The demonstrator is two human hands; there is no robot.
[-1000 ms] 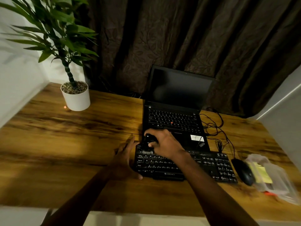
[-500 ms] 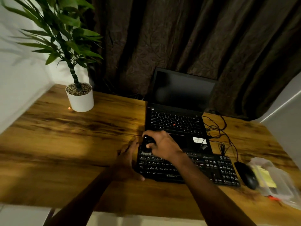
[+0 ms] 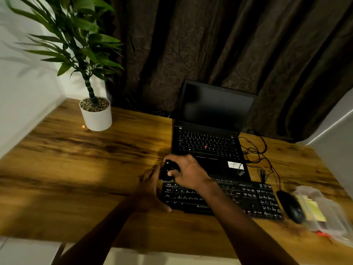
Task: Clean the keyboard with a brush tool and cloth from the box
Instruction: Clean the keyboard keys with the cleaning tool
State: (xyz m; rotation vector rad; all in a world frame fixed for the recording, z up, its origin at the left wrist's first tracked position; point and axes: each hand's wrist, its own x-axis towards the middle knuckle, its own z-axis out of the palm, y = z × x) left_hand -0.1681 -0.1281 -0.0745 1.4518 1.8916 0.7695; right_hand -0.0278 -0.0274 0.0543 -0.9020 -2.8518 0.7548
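Dim, warm light — blurred, warped edges

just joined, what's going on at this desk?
A person is cleaning the black keyboard in front of an open laptop. The right hand grips a small dark brush tool at the keyboard's top-left corner, while the left hand braces its left edge. The clear box sits at the far right, beside the mouse, something yellow inside.

Place: you sit at a home study corner.
Landmark: open black laptop (image 3: 208, 144) on a brown wood-grain desk (image 3: 86, 169).
Behind it: dark brown patterned fabric curtain (image 3: 210, 44).
Left of it: green leafy plant in a round white pot (image 3: 97, 118).
In front of it: flat black external keyboard (image 3: 248, 197).
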